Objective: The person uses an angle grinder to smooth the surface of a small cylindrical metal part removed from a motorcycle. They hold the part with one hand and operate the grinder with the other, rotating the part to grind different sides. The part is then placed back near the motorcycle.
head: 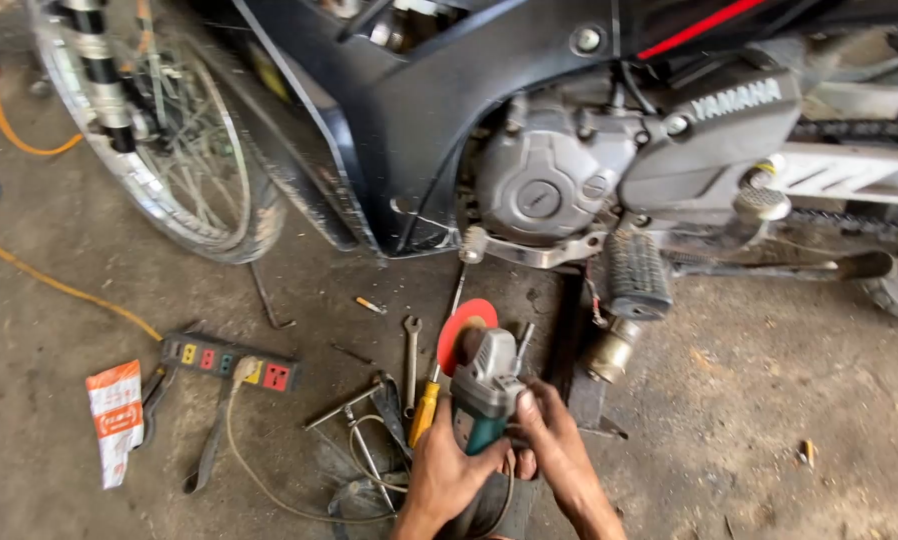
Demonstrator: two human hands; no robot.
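My left hand (pixel 442 472) and my right hand (pixel 552 448) both grip an angle grinder (pixel 484 385) with a grey head, a teal body and a red disc (pixel 461 326). The grinder points up toward the underside of a black motorcycle (pixel 449 110), close to its grey engine case (pixel 544 175) and the rubber footpeg (pixel 637 275). The disc is a short way below the engine and not touching it. A yellow-handled screwdriver (pixel 425 410) lies just left of the grinder on the concrete floor.
A power strip (pixel 227 360) with a plugged cord lies at left, beside a red-and-white packet (pixel 115 420). A spanner (pixel 411 355), metal rods and a small stand lie by my left hand. The front wheel (pixel 159 130) stands upper left; an orange cable (pixel 59 285) crosses the floor.
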